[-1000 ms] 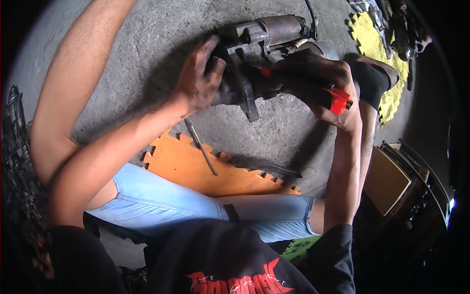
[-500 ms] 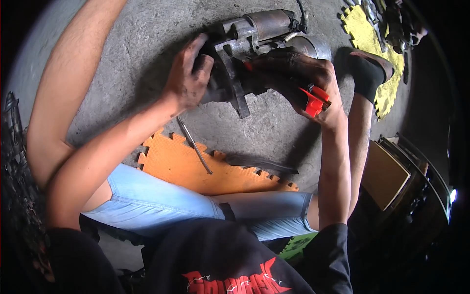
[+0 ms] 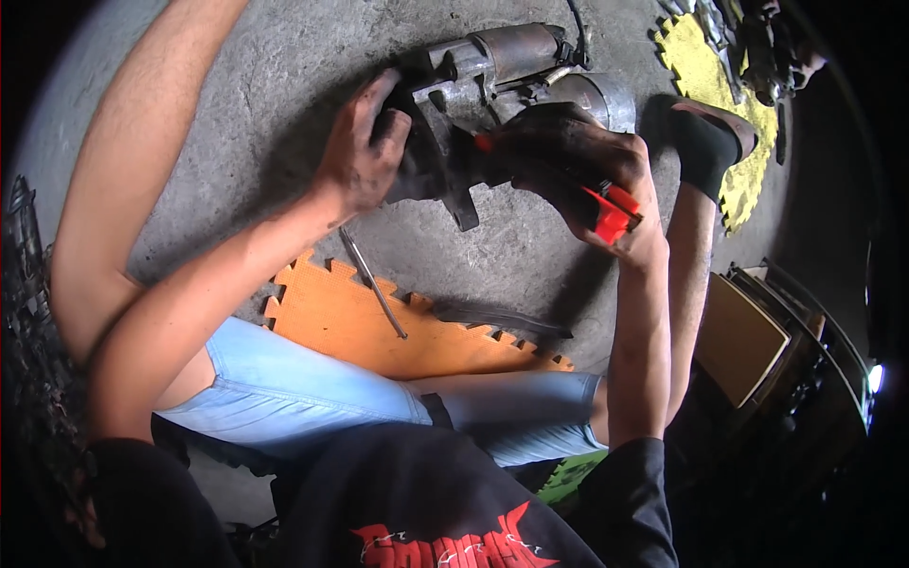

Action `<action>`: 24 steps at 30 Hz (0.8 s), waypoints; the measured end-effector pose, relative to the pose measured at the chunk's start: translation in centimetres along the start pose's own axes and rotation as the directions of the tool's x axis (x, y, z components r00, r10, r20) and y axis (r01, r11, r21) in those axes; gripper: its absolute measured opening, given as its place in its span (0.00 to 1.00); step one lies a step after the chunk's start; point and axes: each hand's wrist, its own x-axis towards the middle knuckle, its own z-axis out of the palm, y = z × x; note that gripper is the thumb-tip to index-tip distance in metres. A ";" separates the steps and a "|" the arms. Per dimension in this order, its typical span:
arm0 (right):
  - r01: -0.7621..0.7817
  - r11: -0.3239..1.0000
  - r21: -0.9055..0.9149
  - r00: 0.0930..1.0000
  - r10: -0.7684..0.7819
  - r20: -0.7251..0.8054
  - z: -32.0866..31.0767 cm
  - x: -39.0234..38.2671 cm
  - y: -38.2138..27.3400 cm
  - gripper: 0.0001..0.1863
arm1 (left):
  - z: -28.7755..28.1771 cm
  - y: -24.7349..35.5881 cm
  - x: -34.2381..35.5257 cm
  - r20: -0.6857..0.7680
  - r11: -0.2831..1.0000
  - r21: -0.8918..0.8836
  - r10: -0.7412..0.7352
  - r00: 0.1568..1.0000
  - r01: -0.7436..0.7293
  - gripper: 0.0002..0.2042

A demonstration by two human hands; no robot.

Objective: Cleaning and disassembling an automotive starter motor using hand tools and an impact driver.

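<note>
A greasy starter motor (image 3: 516, 52), with a smaller cylinder alongside its main body, lies on the concrete in front of me. My left hand (image 3: 365, 156) is curled over the dark left end of it, thumb and fingers closed against the casting. From the right, my blackened right hand (image 3: 587, 156) grips a red-and-black hand tool (image 3: 614, 218). Its red handle end sticks out near my wrist, and a red tip shows by the motor's bracket (image 3: 459, 204). What that tip touches is hidden by my fingers, and I cannot tell the tool's exact kind.
An orange foam mat (image 3: 327, 308) lies close to my legs, with a thin metal rod (image 3: 377, 289) across its edge and a black strip (image 3: 507, 318) beside it. Metal parts (image 3: 767, 57) rest around a yellow mat (image 3: 699, 52) at far right. Flat boards (image 3: 743, 341) lean at the right.
My right hand and the red tool have shifted slightly down and tilted a little. The left hand keeps its place on the motor.
</note>
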 end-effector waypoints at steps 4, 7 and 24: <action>-0.065 0.998 0.017 0.998 0.065 -0.002 -0.2 -0.3 0.0 0.15 | 0.3 0.6 -0.1 -0.009 0.992 -0.087 -0.090 0.996 0.089 0.24; 0.040 0.997 -0.071 0.997 -0.044 -0.062 0.1 0.1 0.3 0.18 | 0.1 0.9 -0.1 0.001 0.985 -0.081 -0.153 0.988 0.153 0.24; -0.049 0.997 0.061 0.999 0.049 0.004 0.3 -0.5 0.2 0.17 | 0.2 0.3 -0.5 -0.020 0.995 -0.055 -0.085 0.996 0.084 0.23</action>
